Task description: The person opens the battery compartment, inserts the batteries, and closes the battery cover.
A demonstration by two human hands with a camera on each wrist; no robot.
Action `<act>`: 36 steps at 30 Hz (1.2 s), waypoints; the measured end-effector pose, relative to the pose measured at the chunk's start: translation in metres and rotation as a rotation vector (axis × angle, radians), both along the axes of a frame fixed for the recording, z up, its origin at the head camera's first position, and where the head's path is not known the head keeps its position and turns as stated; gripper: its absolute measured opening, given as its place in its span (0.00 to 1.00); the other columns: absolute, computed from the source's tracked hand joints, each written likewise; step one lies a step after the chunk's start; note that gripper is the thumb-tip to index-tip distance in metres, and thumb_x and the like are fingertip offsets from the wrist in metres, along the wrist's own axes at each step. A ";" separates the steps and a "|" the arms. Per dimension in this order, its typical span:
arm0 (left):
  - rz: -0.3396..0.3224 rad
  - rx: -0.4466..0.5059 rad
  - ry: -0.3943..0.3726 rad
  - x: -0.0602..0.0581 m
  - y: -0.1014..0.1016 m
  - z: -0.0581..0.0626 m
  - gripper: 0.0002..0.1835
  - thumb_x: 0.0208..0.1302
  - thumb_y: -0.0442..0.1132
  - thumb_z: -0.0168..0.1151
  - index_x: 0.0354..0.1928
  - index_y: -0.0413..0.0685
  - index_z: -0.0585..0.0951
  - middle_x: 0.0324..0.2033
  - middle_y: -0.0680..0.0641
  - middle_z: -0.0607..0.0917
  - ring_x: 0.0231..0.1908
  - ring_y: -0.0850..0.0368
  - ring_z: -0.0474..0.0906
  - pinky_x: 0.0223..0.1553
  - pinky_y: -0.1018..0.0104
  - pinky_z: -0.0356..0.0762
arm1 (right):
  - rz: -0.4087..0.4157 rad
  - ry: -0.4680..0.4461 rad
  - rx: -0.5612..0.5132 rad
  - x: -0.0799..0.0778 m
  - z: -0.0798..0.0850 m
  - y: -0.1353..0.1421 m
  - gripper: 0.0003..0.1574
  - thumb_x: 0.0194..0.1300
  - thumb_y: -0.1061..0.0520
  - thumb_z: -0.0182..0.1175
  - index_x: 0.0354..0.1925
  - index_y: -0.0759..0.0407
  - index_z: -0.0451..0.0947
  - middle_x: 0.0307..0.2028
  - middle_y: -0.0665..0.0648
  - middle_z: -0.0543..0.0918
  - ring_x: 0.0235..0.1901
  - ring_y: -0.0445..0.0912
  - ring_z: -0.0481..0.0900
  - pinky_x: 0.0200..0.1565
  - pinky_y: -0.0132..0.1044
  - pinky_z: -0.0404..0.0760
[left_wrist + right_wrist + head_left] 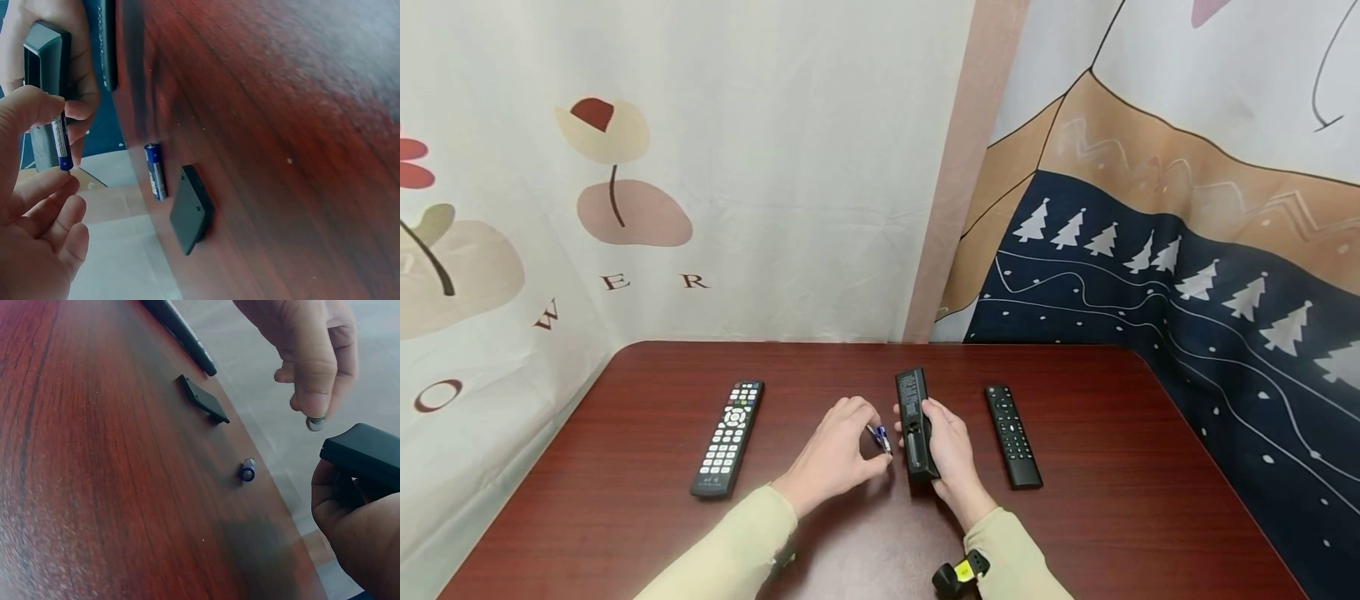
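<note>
My left hand [838, 450] pinches a small blue-and-silver battery [60, 137] between thumb and fingertips, just left of the remote. With my right hand [953, 454] I grip a black remote control [914, 408], its back turned up and its battery compartment [914, 442] uncovered. In the left wrist view, a second battery [155, 172] lies on the table beside the black battery cover [191, 209]. The right wrist view shows that loose battery [248, 470] end-on, and just the metal tip of the held one [315, 424]; my left fingers hide the rest.
A dark remote with white buttons [727, 437] lies to the left on the red-brown table [625, 508]. A slimmer black remote [1012, 437] lies right of my right hand. Printed curtains [790, 167] hang behind the table's back edge.
</note>
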State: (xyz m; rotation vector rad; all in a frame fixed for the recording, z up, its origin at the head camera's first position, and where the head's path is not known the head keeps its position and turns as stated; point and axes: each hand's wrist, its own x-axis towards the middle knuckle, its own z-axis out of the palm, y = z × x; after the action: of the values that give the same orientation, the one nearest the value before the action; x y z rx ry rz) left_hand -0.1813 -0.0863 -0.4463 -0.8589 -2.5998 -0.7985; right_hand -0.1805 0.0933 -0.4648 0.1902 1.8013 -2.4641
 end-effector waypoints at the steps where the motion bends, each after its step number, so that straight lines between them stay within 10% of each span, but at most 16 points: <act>1: -0.002 0.008 0.009 0.000 0.001 0.001 0.20 0.42 0.46 0.75 0.36 0.46 0.78 0.35 0.52 0.78 0.39 0.58 0.69 0.45 0.61 0.71 | 0.001 0.000 -0.004 0.000 0.000 0.000 0.25 0.75 0.50 0.42 0.61 0.61 0.73 0.54 0.70 0.79 0.35 0.50 0.83 0.36 0.41 0.83; 36: -0.009 0.054 0.006 0.005 0.018 0.014 0.20 0.44 0.43 0.78 0.39 0.50 0.80 0.39 0.53 0.79 0.42 0.60 0.70 0.42 0.66 0.75 | -0.014 -0.007 -0.068 0.001 -0.004 -0.010 0.22 0.73 0.48 0.48 0.51 0.64 0.74 0.28 0.56 0.81 0.20 0.45 0.77 0.22 0.35 0.78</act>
State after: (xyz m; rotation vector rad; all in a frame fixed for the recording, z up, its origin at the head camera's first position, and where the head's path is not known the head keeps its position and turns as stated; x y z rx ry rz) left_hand -0.1767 -0.0684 -0.4325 -0.8573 -2.5590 -0.8632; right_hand -0.1792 0.0835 -0.4684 0.2067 1.7159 -2.5264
